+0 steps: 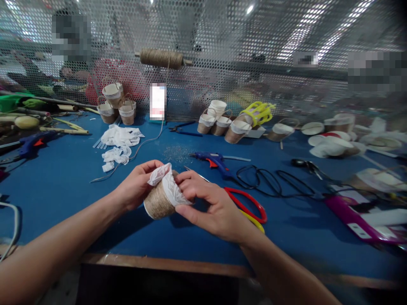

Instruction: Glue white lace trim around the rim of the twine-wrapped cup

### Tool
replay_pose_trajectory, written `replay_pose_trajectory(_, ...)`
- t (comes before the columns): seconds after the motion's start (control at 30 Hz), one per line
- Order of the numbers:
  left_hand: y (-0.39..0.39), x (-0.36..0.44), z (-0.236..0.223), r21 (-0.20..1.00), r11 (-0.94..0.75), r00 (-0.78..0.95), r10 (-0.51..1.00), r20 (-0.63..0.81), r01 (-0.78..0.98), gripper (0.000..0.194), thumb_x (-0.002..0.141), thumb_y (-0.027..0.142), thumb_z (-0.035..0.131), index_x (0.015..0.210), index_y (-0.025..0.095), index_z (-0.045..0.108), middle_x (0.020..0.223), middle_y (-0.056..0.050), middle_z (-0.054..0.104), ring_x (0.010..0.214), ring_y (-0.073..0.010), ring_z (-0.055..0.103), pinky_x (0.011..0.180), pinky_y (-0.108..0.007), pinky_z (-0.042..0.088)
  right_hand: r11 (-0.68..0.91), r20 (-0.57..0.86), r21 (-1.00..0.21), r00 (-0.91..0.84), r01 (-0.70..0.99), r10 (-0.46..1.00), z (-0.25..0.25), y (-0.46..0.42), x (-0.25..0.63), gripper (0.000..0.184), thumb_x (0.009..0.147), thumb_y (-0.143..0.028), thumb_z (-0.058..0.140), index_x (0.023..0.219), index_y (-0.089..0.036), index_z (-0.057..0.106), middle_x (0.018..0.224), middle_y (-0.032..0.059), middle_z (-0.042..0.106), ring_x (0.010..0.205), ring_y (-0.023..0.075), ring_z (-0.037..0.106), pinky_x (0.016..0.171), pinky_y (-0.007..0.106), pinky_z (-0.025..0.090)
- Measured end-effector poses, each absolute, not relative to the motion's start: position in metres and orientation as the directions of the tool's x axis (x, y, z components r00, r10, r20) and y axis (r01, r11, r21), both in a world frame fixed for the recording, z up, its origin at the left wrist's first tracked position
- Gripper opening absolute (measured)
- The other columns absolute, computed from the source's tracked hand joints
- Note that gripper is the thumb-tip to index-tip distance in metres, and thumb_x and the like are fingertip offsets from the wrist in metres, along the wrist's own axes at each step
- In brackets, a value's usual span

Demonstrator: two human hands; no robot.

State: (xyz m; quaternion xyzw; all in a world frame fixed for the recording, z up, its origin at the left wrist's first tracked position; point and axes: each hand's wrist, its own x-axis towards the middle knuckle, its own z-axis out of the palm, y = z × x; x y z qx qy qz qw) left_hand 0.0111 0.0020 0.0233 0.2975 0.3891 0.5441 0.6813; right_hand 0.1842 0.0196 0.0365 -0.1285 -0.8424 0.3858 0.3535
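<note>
Both hands hold a small twine-wrapped cup [158,202] tilted on its side above the blue table [63,182]. A strip of white lace [168,186] lies round the cup's rim. My left hand [137,184] grips the cup from the left, fingers curled over the lace end. My right hand [210,203] presses the lace against the rim with thumb and fingers. Red and yellow scissors [249,208] lie just right of my right hand.
A blue glue gun [214,162] with a black cord [273,182] lies behind the hands. Loose lace pieces [119,142] sit at the back left. Finished cups [222,123] and a twine spool [161,58] line the perforated screen. Another person sits behind it.
</note>
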Motion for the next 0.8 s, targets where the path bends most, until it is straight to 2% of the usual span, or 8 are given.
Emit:
replay_pose_trajectory(0.13, 0.003, 0.012, 0.022, 0.808, 0.304, 0.169, 0.953, -0.253, -0.505, 0.032, 0.055, 0.033, 0.079, 0.072, 0.014, 0.059, 0.061, 0.001, 0.061, 0.052, -0.0089, 0.055, 0.052, -0.02, 0.043, 0.684, 0.501, -0.728, -0.724, -0.056, 0.474, 0.038, 0.019, 0.185, 0.017, 0.076, -0.011, 0.059, 0.067, -0.022, 0.049, 0.071, 0.0006, 0.057, 0.095, 0.0179, 0.052, 0.088, 0.039, 0.043)
replay_pose_trajectory(0.27, 0.004, 0.014, 0.019, 0.741, 0.462, 0.34, 0.882, -0.326, -0.488, 0.031, 0.063, 0.04, 0.073, 0.075, 0.013, 0.061, 0.067, -0.004, 0.064, 0.06, -0.0137, 0.06, 0.058, -0.024, 0.047, 0.691, 0.499, -0.721, -0.73, -0.051, 0.468, 0.038, 0.02, 0.186, 0.016, 0.077, -0.011, 0.059, 0.067, -0.021, 0.05, 0.072, 0.0013, 0.058, 0.096, 0.0181, 0.051, 0.088, 0.039, 0.043)
replay_pose_trajectory(0.4, 0.004, 0.016, 0.016, 0.682, 0.585, 0.475, 0.795, -0.377, -0.439, 0.039, 0.07, 0.051, 0.062, 0.078, 0.013, 0.065, 0.07, -0.008, 0.066, 0.057, -0.0156, 0.061, 0.053, -0.026, 0.047, 0.678, 0.482, -0.734, -0.734, -0.041, 0.478, 0.038, 0.021, 0.187, 0.015, 0.078, -0.012, 0.058, 0.068, -0.021, 0.051, 0.073, 0.0013, 0.058, 0.098, 0.0181, 0.051, 0.088, 0.039, 0.043)
replay_pose_trajectory(0.47, 0.004, 0.016, 0.015, 0.695, 0.567, 0.467, 0.807, -0.361, -0.443, 0.041, 0.072, 0.054, 0.059, 0.079, 0.014, 0.066, 0.07, -0.008, 0.066, 0.057, -0.0162, 0.061, 0.053, -0.026, 0.047, 0.666, 0.473, -0.746, -0.722, -0.022, 0.506, 0.038, 0.021, 0.188, 0.013, 0.078, -0.012, 0.057, 0.07, -0.022, 0.051, 0.076, 0.0016, 0.059, 0.099, 0.0183, 0.052, 0.087, 0.039, 0.043)
replay_pose_trajectory(0.6, 0.004, 0.018, 0.014, 0.76, 0.424, 0.345, 0.897, -0.277, -0.493, 0.038, 0.071, 0.051, 0.062, 0.079, 0.014, 0.065, 0.07, -0.007, 0.066, 0.062, -0.0156, 0.061, 0.058, -0.025, 0.047, 0.625, 0.444, -0.778, -0.652, 0.059, 0.615, 0.036, 0.021, 0.187, 0.009, 0.074, -0.018, 0.063, 0.077, -0.021, 0.055, 0.094, 0.0052, 0.059, 0.096, 0.0188, 0.054, 0.086, 0.038, 0.044)
replay_pose_trajectory(0.8, 0.003, 0.02, 0.01, 0.856, 0.28, 0.19, 0.957, -0.217, -0.435, 0.039, 0.071, 0.052, 0.061, 0.083, 0.014, 0.061, 0.072, -0.003, 0.063, 0.061, -0.0123, 0.056, 0.059, -0.023, 0.042, 0.603, 0.425, -0.779, -0.563, 0.172, 0.709, 0.031, 0.022, 0.186, 0.008, 0.08, -0.023, 0.056, 0.073, -0.02, 0.056, 0.091, 0.0059, 0.059, 0.091, 0.0169, 0.057, 0.082, 0.036, 0.046)
